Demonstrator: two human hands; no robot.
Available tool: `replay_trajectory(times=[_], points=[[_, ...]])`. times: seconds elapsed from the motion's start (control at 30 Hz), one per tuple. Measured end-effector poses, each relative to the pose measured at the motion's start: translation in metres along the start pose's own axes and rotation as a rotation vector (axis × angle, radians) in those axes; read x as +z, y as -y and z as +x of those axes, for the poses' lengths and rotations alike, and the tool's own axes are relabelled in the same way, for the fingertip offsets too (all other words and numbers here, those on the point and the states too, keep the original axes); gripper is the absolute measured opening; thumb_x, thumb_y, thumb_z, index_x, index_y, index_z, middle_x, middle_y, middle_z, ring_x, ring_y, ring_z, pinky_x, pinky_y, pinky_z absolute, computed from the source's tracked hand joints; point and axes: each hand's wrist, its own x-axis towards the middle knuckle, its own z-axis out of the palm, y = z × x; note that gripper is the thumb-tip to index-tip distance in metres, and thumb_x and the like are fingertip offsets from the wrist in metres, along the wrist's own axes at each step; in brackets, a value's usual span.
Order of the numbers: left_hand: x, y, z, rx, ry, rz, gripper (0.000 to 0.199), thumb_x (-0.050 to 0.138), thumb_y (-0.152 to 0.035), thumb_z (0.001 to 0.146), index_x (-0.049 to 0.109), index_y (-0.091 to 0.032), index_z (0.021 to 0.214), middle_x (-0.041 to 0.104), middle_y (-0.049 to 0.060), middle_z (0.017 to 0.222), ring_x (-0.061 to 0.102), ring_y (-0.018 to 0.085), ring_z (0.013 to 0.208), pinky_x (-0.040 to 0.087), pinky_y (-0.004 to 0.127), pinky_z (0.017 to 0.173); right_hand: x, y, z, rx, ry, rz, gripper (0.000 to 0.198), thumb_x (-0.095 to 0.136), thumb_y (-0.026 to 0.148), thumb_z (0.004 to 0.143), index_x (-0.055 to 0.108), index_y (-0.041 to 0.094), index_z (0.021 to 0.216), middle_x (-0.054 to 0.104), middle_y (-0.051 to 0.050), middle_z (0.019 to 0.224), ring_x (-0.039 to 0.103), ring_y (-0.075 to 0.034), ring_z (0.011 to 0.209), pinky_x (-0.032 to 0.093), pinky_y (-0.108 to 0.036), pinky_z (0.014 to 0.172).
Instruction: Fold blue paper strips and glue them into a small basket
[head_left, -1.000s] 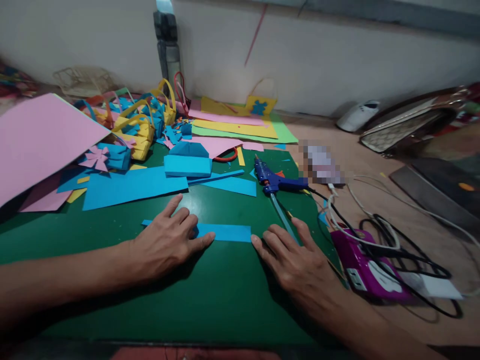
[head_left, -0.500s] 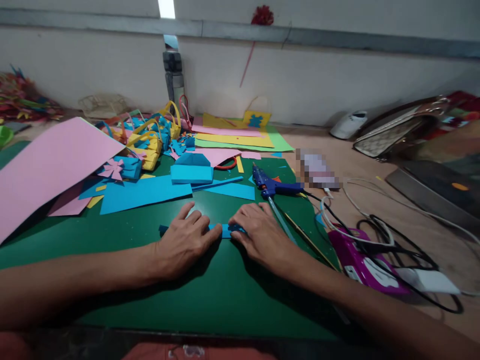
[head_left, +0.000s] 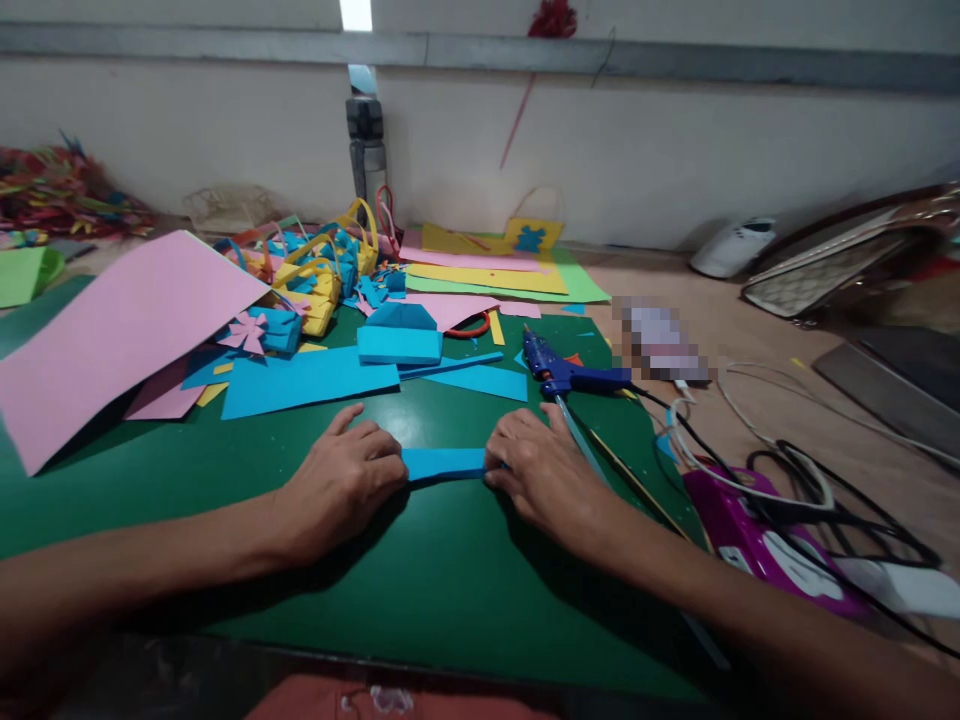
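A narrow blue paper strip (head_left: 445, 464) stretches between my two hands just over the green board (head_left: 450, 590). My left hand (head_left: 346, 480) has its fingers closed on the strip's left end, with one finger raised. At the other end, my right hand (head_left: 536, 465) pinches the strip, and its fingertips partly hide it. Beyond the hands are a folded blue paper piece (head_left: 400, 345) and a flat blue paper sheet (head_left: 311, 382). A blue glue gun (head_left: 570, 375) lies just past my right hand.
Small paper baskets (head_left: 322, 285) in blue and yellow crowd the back left, beside a large pink sheet (head_left: 135, 330). Red-handled scissors (head_left: 471, 327) lie behind the blue paper. Cables and a purple power strip (head_left: 780, 545) occupy the right, near a blurred-out phone (head_left: 664, 340).
My left hand has slid leftward along the blue strip, so more of it shows between the hands. My right hand still grips its end. The view has shifted slightly left.
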Motion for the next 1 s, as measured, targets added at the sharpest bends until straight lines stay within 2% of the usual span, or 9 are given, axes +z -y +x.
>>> replay_trajectory(times=[0.17,0.33,0.47,0.57,0.77,1.0], points=[[0.008,0.003,0.004,0.061,-0.054,-0.042,0.027,0.043,-0.020,0.091,0.064,-0.019,0.074,0.063,0.002,0.082,0.053,0.015,0.076,0.028,0.045,0.097,-0.002,0.008,-0.002,0.006,0.016,0.048,0.009,0.057,0.012,0.079,0.061,0.016,0.072,0.060,-0.004,0.079,0.049,-0.020,0.085,0.024,-0.040,0.085],[0.008,0.005,0.004,0.046,-0.057,-0.119,0.023,0.044,-0.018,0.090,0.062,-0.018,0.075,0.063,0.001,0.083,0.052,0.015,0.078,0.028,0.043,0.096,0.007,0.022,0.007,-0.014,-0.004,0.122,0.009,0.059,0.012,0.079,0.061,0.017,0.071,0.059,-0.003,0.077,0.049,-0.018,0.084,0.026,-0.036,0.083],[0.001,0.009,0.000,-0.056,-0.021,-0.212,0.017,0.050,-0.022,0.088,0.061,-0.016,0.075,0.062,0.003,0.084,0.052,0.016,0.080,0.035,0.037,0.083,0.013,0.023,0.010,-0.009,-0.058,0.113,0.015,0.057,0.017,0.082,0.060,0.017,0.067,0.059,-0.003,0.072,0.049,-0.018,0.079,0.026,-0.036,0.080],[-0.005,0.013,-0.003,-0.164,0.042,-0.274,0.018,0.050,-0.023,0.087,0.062,-0.016,0.076,0.061,0.003,0.081,0.052,0.017,0.080,0.036,0.033,0.073,0.014,0.022,0.010,-0.008,-0.066,0.106,0.021,0.052,0.020,0.086,0.060,0.017,0.067,0.059,-0.003,0.073,0.049,-0.019,0.079,0.026,-0.038,0.081],[-0.012,0.025,-0.009,-0.261,0.065,-0.303,0.024,0.048,-0.026,0.089,0.061,-0.017,0.070,0.060,0.001,0.076,0.051,0.015,0.076,0.035,0.032,0.071,0.014,0.021,0.010,-0.031,-0.129,0.064,0.025,0.047,0.019,0.087,0.057,0.018,0.064,0.059,-0.004,0.073,0.049,-0.018,0.076,0.028,-0.040,0.083],[-0.016,0.027,-0.007,-0.299,0.098,-0.302,0.027,0.044,-0.027,0.090,0.059,-0.016,0.070,0.057,0.002,0.075,0.049,0.016,0.076,0.033,0.034,0.071,0.017,0.020,0.013,0.004,-0.133,0.069,0.023,0.049,0.020,0.086,0.058,0.018,0.065,0.059,-0.004,0.074,0.051,-0.020,0.078,0.028,-0.044,0.086]])
